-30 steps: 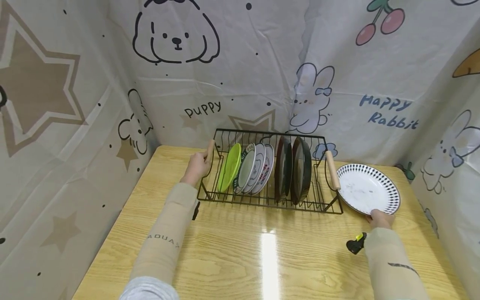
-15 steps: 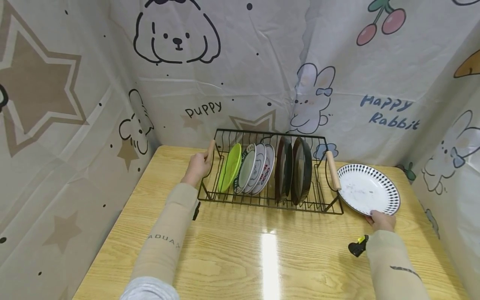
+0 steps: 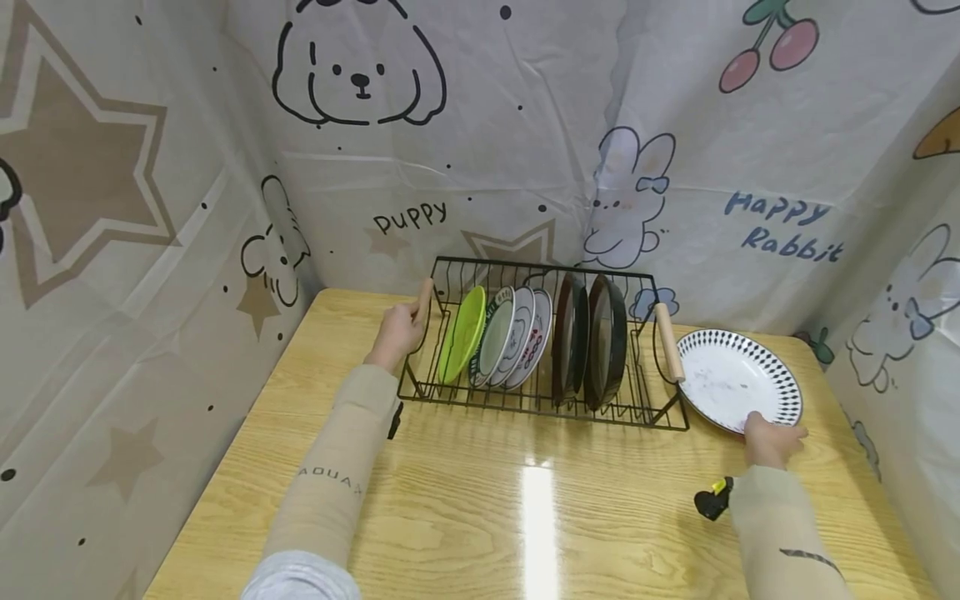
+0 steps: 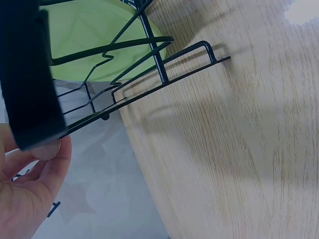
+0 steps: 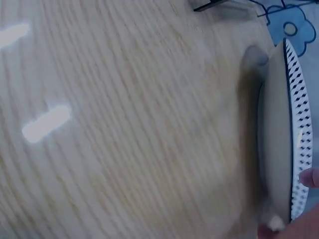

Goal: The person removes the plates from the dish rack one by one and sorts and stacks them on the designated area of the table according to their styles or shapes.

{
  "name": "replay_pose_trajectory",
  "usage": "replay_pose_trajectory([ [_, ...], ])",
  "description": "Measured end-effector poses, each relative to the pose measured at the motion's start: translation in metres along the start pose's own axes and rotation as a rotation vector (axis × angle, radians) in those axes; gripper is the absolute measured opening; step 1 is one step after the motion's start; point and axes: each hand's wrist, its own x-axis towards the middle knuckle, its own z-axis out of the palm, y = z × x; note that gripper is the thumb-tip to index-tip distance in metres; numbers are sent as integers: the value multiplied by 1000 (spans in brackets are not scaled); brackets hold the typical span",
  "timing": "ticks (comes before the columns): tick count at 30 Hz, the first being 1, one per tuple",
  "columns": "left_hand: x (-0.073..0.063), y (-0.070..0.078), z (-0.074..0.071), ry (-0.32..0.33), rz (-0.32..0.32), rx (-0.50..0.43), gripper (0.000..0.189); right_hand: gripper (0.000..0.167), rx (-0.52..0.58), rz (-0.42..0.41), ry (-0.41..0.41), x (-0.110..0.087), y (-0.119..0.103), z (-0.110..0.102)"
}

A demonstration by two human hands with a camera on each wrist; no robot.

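Observation:
My left hand [image 3: 397,335] grips the wooden handle at the left end of a black wire dish rack [image 3: 525,410]. In the left wrist view, thumb and fingers of that left hand [image 4: 35,191] close round the handle's round end [image 4: 47,149]. The rack holds a lime-green plate [image 3: 462,335], several small patterned plates [image 3: 495,337] and two dark plates [image 3: 606,342], all on edge. At the right, my right hand [image 3: 771,442] pinches the near rim of a white plate [image 3: 727,379] with black diamonds. In the right wrist view the thumb [image 5: 310,178] lies over the plate's rim [image 5: 300,124].
A second wooden handle [image 3: 669,343] stands at the rack's right end, close beside the white plate. All of it is on a light wooden table [image 3: 450,500]. A printed curtain [image 3: 510,150] encloses the back and sides.
The right hand's fingers have shifted at the plate's near rim, with one finger now sticking out rightward. The left hand keeps its grip, and the plates look the same; the head view has shifted slightly.

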Motion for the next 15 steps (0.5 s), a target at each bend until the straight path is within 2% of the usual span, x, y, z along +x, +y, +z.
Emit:
replay_pose_trajectory([
  [4, 0, 0, 0, 1, -2, -4, 49, 77, -121, -154, 111, -6, -13, 0],
  [7, 0, 0, 0, -2, 0, -9, 49, 75, -161, -281, 164, -12, -26, 1],
  [11, -1, 1, 0, -2, 2, -11, 48, 71, -142, -440, 203, -23, -48, 3],
  [15, -1, 1, 0, 0, 4, -3, 48, 66, -84, -599, 211, -44, -70, 5],
])
